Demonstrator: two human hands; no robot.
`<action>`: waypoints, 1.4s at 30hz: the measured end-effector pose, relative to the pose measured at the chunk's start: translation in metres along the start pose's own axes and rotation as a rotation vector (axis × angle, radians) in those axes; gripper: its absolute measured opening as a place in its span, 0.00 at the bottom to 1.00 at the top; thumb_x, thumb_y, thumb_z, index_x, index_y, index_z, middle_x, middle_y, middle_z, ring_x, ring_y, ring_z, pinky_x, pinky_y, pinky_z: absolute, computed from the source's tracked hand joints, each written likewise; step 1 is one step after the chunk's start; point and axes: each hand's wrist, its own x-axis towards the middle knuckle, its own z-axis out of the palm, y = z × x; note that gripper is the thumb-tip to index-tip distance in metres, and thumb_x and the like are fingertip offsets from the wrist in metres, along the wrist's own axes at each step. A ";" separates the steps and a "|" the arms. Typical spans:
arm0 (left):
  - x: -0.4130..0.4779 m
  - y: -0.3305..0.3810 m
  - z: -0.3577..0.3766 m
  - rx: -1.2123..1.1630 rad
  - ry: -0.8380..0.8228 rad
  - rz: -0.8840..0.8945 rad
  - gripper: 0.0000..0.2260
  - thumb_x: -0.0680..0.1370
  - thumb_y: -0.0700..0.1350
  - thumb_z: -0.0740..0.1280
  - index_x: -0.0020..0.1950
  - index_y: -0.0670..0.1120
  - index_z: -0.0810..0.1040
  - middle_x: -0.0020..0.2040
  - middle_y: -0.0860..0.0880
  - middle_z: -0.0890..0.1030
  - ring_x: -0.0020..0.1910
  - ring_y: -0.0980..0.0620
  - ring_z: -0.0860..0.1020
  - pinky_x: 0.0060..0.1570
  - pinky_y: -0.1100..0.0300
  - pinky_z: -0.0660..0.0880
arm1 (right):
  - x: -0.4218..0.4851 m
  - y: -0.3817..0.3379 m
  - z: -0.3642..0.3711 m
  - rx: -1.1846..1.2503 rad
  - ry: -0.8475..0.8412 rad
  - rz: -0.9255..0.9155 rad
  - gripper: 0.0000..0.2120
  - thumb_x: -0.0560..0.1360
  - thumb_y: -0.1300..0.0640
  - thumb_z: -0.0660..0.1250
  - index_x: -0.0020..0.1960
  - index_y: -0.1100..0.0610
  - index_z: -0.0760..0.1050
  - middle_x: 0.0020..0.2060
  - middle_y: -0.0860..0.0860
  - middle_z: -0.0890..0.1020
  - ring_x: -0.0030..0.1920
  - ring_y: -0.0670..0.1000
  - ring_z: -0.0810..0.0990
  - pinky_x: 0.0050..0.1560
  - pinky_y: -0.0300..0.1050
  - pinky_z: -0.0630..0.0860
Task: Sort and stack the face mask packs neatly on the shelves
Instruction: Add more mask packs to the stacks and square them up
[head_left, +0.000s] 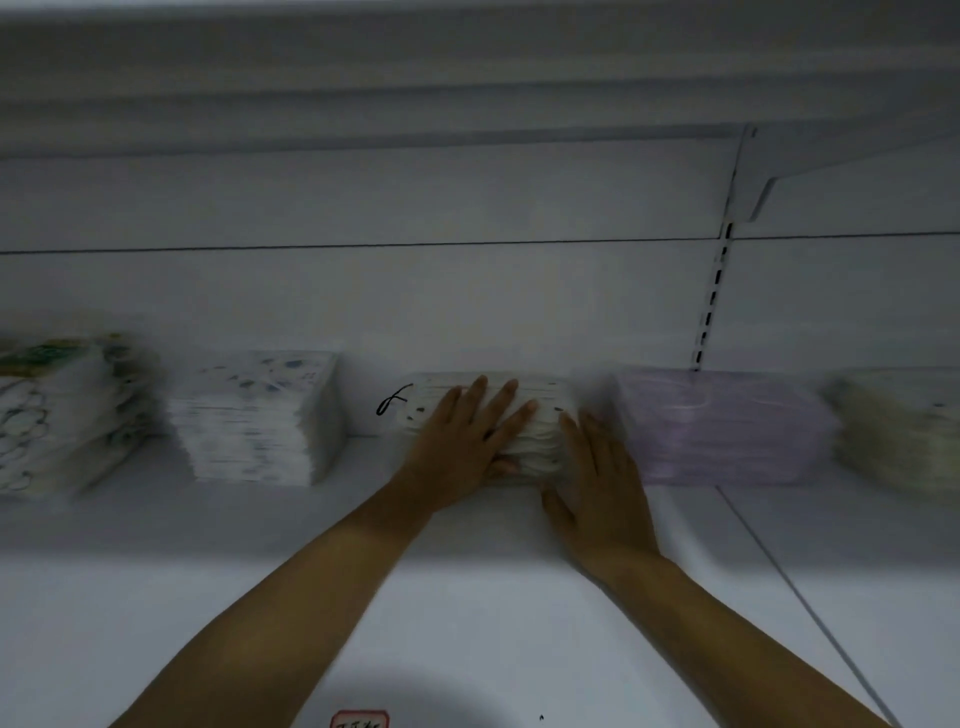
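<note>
Four piles of mask packs (257, 418) are already set in a row on the shelf (156, 519), while the middle pile (540, 441) is being squared between the left hand (457, 447), fingers (475, 397) flat on top, and the straight-fingered right hand (597, 478) pressed to its side.

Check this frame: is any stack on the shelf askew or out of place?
Only slightly: a black ear loop sticks out left of the middle stack, which both hands press. The other stacks look tidy, though blurred.
</note>
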 end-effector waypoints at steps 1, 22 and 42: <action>-0.002 0.000 -0.002 0.010 -0.004 0.002 0.32 0.78 0.65 0.51 0.77 0.47 0.57 0.75 0.42 0.66 0.69 0.35 0.69 0.64 0.40 0.70 | 0.000 0.000 -0.001 -0.006 0.000 -0.017 0.34 0.72 0.46 0.56 0.76 0.55 0.55 0.73 0.59 0.66 0.72 0.60 0.64 0.72 0.53 0.62; -0.145 -0.019 -0.075 0.099 -0.017 -0.312 0.34 0.80 0.63 0.53 0.75 0.39 0.64 0.73 0.41 0.68 0.71 0.44 0.69 0.68 0.45 0.66 | -0.002 -0.026 -0.010 -0.186 0.073 -0.370 0.31 0.74 0.47 0.54 0.73 0.60 0.60 0.73 0.60 0.65 0.74 0.57 0.57 0.74 0.52 0.45; -0.427 -0.206 -0.194 0.166 -0.253 -0.465 0.32 0.81 0.63 0.46 0.74 0.42 0.66 0.72 0.40 0.70 0.68 0.42 0.70 0.66 0.46 0.63 | -0.055 -0.360 0.079 -0.191 -0.067 -0.531 0.30 0.74 0.45 0.62 0.71 0.58 0.66 0.70 0.60 0.70 0.71 0.60 0.68 0.71 0.58 0.56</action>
